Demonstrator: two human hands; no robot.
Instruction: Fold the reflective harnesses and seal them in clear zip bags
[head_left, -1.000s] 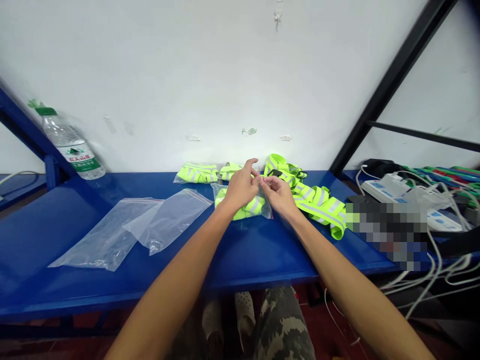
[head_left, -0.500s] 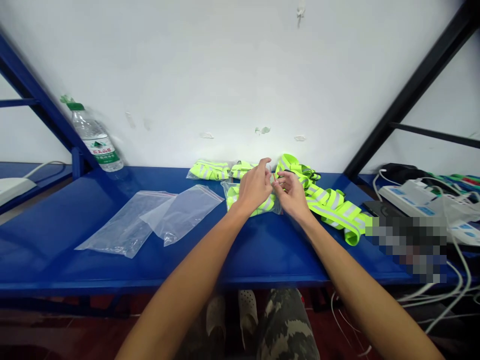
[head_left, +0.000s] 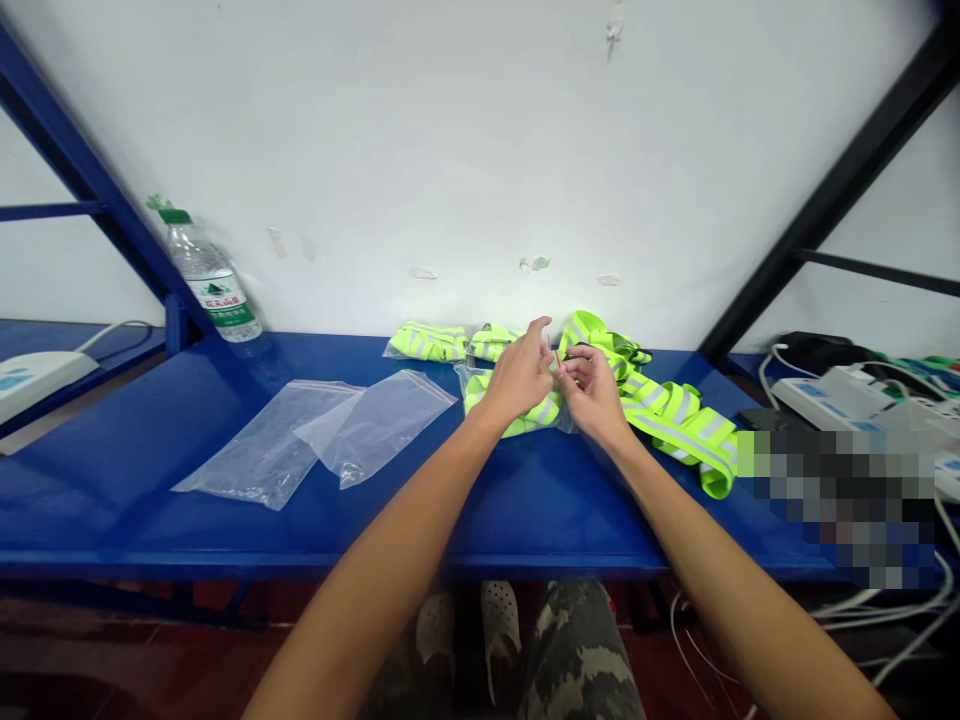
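Observation:
A clear zip bag (head_left: 469,385) with a folded yellow-green reflective strap (head_left: 528,418) inside lies beneath my hands. My left hand (head_left: 519,372) is closed at the bag's top edge, its index finger raised and bent. Facing it, my right hand (head_left: 591,385) pinches the reddish zip strip (head_left: 557,358) between thumb and fingers. My hands partly cover the bag. Just behind and to the right lies a loose heap of reflective straps (head_left: 679,415). Against the wall are two packed bags of straps, one on the left (head_left: 427,341) and another (head_left: 491,340) partly behind my left hand.
Two flat zip bags, one (head_left: 255,450) under the other (head_left: 379,425), lie on the blue table (head_left: 375,535) at left. A water bottle (head_left: 217,285) stands by the wall. Power strips (head_left: 825,400) and white cables crowd the right end, beside a blurred-out patch.
The view has shifted slightly, so everything appears a little further right. My hands keep nearly the same hold at the bag's top edge.

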